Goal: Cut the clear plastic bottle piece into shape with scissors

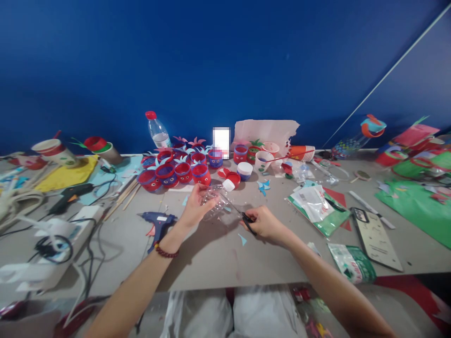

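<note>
My left hand [198,204] is wrapped round a clear plastic bottle [215,203] with a white cap, tilted with the cap up and to the right. In my right hand [264,221] is a pair of scissors [246,221] with black handles. Their blades reach up and left to the bottle's side near its shoulder; whether they are in the plastic I cannot make out. Just beyond the bottle stand several small red and blue cups with googly eyes [201,175] and paper leaves. A blue glue gun [159,225] lies left of my left forearm.
Left are a power strip [70,249] with cables, a second glue gun [72,195] and wooden sticks [123,195]. On the right lie a phone [377,239], plastic packets [319,209] and green sheets [416,213]. A capped bottle [158,131] stands by the blue wall. Blue paper scraps [263,187] are scattered about.
</note>
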The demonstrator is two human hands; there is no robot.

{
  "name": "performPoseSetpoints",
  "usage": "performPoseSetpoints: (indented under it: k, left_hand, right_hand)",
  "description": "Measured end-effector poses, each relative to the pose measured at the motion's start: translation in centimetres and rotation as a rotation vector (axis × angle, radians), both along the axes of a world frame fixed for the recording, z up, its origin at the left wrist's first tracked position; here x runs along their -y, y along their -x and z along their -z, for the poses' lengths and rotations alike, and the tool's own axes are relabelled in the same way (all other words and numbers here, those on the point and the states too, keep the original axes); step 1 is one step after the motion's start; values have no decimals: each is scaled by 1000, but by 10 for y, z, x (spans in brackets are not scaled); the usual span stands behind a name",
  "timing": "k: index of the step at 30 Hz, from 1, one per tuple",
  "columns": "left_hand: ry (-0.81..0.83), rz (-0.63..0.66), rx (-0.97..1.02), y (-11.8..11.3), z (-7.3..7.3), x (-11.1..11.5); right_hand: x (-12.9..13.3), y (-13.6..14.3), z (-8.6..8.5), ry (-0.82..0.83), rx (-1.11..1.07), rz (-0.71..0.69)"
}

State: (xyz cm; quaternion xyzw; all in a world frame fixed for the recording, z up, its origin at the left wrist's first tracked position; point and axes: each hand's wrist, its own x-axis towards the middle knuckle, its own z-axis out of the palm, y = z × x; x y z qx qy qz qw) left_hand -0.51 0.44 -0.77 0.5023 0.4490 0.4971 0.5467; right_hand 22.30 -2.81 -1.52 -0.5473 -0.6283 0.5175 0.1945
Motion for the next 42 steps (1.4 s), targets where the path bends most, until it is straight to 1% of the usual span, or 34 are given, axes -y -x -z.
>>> performPoseSetpoints:
  k: [4,8,14,20,25,29,33,42]
  left_hand:
    - [12,-13,-26,-1,-2,1]
    - [27,-27,-64,0,-1,0]
    - [22,29,-92,-3,-2,3]
    - [28,35,-125,-7,-1,7]
    - [27,19,-103,-8,-2,8]
    - [33,10,-101,-8,-1,8]
    - [30,1,-90,-9,2,7]
    - [20,-4,-67,-6,6,5]
  right_hand:
    - [0,-3,-1,48,-12,-16]
    - [-4,-5,6,5,-11,-37]
    - [-6,-7,11,-6,-14,-69]
    - [-9,-6,12,-123,39,-132]
    - [-7,-4,10,-121,12,-112]
    - [-5,-3,9,-86,0,-87]
    - [-4,-2,10,-42,-7,-88]
    - [-4,1,14,-130,32,-94]
